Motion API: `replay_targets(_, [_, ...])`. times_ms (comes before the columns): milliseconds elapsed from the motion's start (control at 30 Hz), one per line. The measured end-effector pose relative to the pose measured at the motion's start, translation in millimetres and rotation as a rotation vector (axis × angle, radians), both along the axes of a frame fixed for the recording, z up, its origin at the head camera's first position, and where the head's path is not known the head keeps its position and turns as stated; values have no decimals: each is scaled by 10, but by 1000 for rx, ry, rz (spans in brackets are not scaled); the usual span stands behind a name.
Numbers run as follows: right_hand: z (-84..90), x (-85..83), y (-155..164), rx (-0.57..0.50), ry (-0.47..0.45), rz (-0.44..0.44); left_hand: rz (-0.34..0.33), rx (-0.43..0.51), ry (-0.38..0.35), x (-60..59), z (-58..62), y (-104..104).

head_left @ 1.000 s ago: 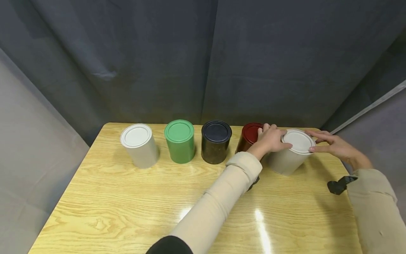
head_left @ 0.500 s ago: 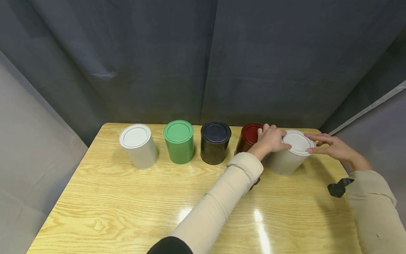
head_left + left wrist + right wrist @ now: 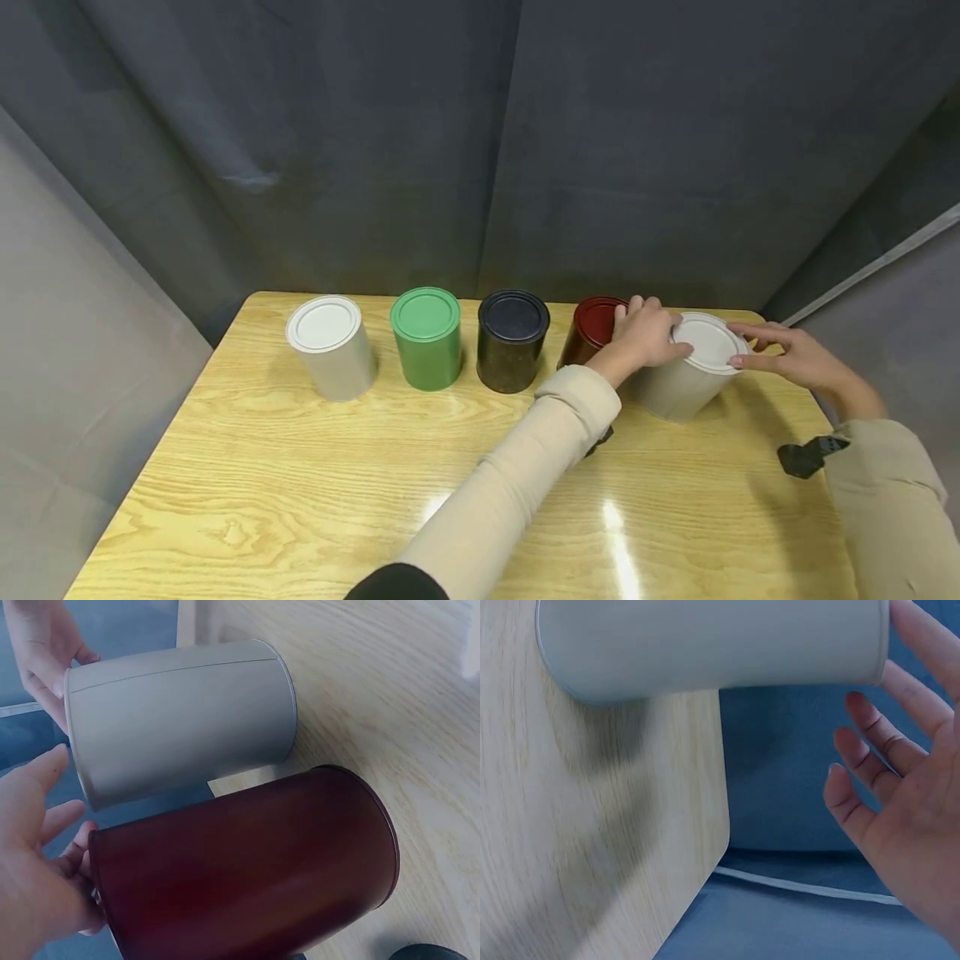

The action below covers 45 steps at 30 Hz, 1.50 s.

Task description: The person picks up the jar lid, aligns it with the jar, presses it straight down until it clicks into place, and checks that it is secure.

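At the row's right end stands a white lidded can (image 3: 684, 387), upright on the wooden table, with a hand on each side of its lid. My left hand (image 3: 642, 335) reaches into the gap between this can and a dark red can (image 3: 597, 321); its thumb lies at the white lid's rim. Other left fingers touch or nearly touch the red can's top edge in the left wrist view. From the right, my right hand (image 3: 798, 358) touches the white rim with thumb and forefinger. In the right wrist view, the right hand's remaining fingers (image 3: 881, 742) are loosely bent, off the can.
Farther left stand a black can (image 3: 513, 342), a green can (image 3: 426, 337) and another white can (image 3: 330, 346), spaced apart. The wooden table (image 3: 300, 492) ends just right of the right-hand can. Dark grey curtain (image 3: 375, 150) hangs behind.
The head view has shifted slightly. Both hands stay at the right-hand white can's lid, and the cans keep their places.
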State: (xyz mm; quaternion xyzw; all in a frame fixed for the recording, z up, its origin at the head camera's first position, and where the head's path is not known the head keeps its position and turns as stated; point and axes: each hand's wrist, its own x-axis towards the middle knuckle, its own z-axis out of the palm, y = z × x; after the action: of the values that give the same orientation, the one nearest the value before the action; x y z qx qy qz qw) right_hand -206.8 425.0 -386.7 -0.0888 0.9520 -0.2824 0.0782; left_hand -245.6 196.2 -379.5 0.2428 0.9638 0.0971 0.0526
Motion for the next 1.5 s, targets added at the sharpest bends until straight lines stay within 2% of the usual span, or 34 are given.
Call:
replay_targets(167, [-15,49,-38,-52,157,-47,-9,101,38,19,42,-67])
replay_targets(300, [21,115,-136,-110,244,-92,-49,171,102,47,93,-133])
replay_targets(500, [97,214,-357,-120,334,-148,-137,261,194,107,121,-237])
replay_targets(733, [72,337,-649,-175,417,-152,-222,457,253,180,135,-435])
replay_targets(867, [-88,423,-773,-316,418,-148,-244,525,253,287,124,-610])
replay_targets(933, [-289,402,-749,-480,417,-100,-235,564,239,350,108,-711])
replay_targets(1000, [-361,435,-795,-538,405,-87,-232,597,229,407,94,-808])
replay_targets(1100, [-361,510,-912,-528,441,-83,-244,603,243,480,83,-928])
replay_targets(1167, [-213,644,-1076,-423,442,-136,-259,609,251,526,72,-986])
replay_targets(1300, [-134,793,-1249,-375,461,-149,-301,684,264,624,19,-1104])
replay_targets(1500, [-173,966,-1360,-343,473,-129,-327,796,217,819,-115,-1315])
